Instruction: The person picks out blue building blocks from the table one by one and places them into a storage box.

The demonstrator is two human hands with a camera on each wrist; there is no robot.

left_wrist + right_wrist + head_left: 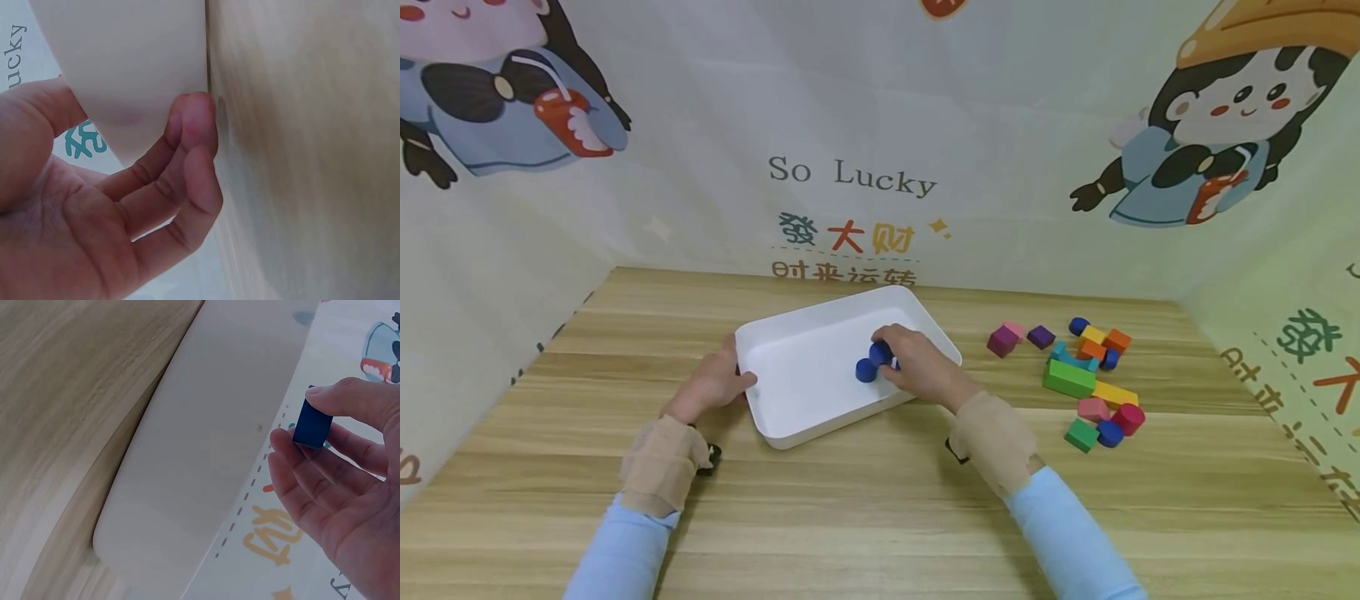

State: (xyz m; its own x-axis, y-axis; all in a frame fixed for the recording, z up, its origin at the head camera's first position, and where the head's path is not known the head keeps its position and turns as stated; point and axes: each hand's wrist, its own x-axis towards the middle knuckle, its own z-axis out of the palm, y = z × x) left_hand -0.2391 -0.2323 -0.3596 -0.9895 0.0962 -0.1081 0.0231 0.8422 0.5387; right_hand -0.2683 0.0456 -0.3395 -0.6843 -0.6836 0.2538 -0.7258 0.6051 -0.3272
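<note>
Pale patterned cloth (pixel 715 108) stands behind and beside the wood-grain table (pixel 850 517), which carries everything else. On it sits a shallow white tray (pixel 805 358), slightly askew, with a loose spread of coloured blocks lying well apart from it, off to the right. Light blue sleeves (pixel 625 546) cover both forearms.

The left hand (pixel 711 383) grips the tray's left end, its thumb over the rim and its fingers curled against the outer wall. The right hand (pixel 921 362) reaches over the near right part of the tray, pinching a small block between thumb and fingers.

Among the loose blocks, the long green block (pixel 1070 378) is the biggest, near a yellow block (pixel 1116 394); a red cylinder (pixel 1128 419) lies closer to the person. Smaller is the pinched dark blue block (pixel 880 354), above the tray floor and next to another blue block (pixel 866 370) that rests inside; whether those two touch, I cannot tell.

The step in hand seems to be positioning the pinched block within the tray. Next, the move probably calls for lowering it gently and parting the thumb from the fingers without nudging its neighbour, while the left hand steadies the tray.
</note>
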